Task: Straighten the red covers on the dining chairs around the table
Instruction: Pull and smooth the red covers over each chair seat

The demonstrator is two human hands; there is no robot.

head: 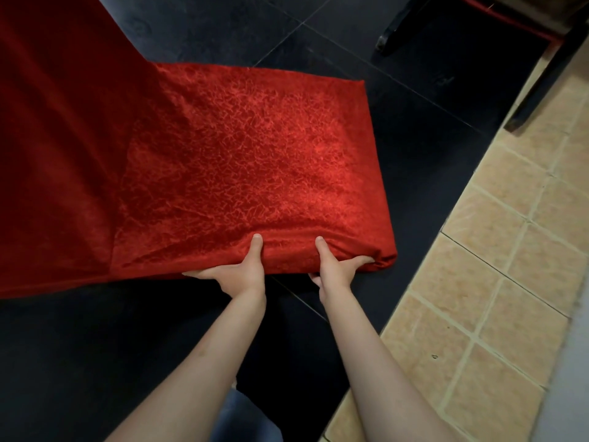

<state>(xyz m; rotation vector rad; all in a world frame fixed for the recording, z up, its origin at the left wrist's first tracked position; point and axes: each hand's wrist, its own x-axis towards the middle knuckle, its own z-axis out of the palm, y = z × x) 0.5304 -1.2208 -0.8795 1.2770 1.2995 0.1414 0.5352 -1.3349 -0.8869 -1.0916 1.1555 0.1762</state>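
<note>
Red plush cover (242, 161), crinkle-textured, lies over the seat of a chair (51, 148) on the dark floor (95, 346). Left hand (237, 272) and right hand (334, 269) both grip its near edge, thumbs on top, fingers (361, 260) curled under the hem. Judged soft, light, stretchy; likely to slide and bunch. Best hold: hem and corners, pulling evenly. Farther off, a second chair's leg (393, 30) stands beside tan tiles (497, 282).

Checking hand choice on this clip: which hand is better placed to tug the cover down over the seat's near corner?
Probably the right hand: it grips the cover right beside that corner, while the left hand holds the edge farther along.
</note>
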